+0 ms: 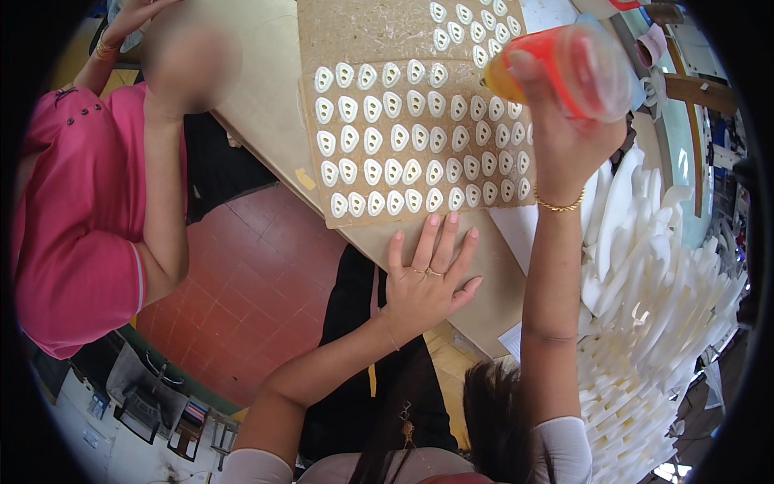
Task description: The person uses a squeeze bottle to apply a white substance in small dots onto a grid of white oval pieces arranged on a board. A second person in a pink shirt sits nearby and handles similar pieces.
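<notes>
Right hand wrapped around orange-filled clear plastic squeeze bottle, long axis tilted, nozzle aimed left-down at brown cardboard sheet just below fingers. Left hand flat, fingers spread, pressing sheet's near edge on pale worktop. Rows of white teardrop foam pieces, pale centres, cover sheet beyond left fingertips.

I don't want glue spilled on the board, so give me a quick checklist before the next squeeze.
1. Right hand grips the bottle: ok.
2. Bottle nozzle points down toward the white pieces: ok.
3. Left hand lies flat at the board edge, steadying it: ok.
4. Pieces sit in tidy rows: ok.
5. Nozzle tip touching a piece: cannot tell.
6. Other person clear of the board: ok.
</notes>
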Motion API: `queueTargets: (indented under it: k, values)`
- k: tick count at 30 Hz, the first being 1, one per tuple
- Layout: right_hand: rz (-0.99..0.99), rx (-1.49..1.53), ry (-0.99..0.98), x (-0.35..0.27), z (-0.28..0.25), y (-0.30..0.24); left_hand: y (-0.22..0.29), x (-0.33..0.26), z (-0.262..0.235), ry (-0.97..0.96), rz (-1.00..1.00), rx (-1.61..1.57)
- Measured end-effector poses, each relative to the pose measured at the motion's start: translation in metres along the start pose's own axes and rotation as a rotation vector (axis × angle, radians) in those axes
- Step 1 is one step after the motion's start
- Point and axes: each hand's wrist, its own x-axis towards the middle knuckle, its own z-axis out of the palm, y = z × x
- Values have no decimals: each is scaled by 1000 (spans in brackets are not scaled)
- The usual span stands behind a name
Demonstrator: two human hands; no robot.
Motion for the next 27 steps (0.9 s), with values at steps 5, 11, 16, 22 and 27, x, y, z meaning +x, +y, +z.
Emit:
queueTargets:
  k: [5, 11, 16, 22, 27]
  values:
    - [166, 145, 15, 3, 3, 6, 0, 0, 1, 3, 2, -4]
    - [187, 124, -44, 0, 9, 0, 1, -1, 3, 5, -1, -2]
    - [170, 117, -92, -1, 8, 0, 0, -1, 4, 15, 1, 3]
    - [186, -33, -210, 0, -1, -11, 0, -1, 2, 2, -9, -2]
    - [171, 11, -238, -7, -9, -3, 1, 0, 2, 3, -4, -1]
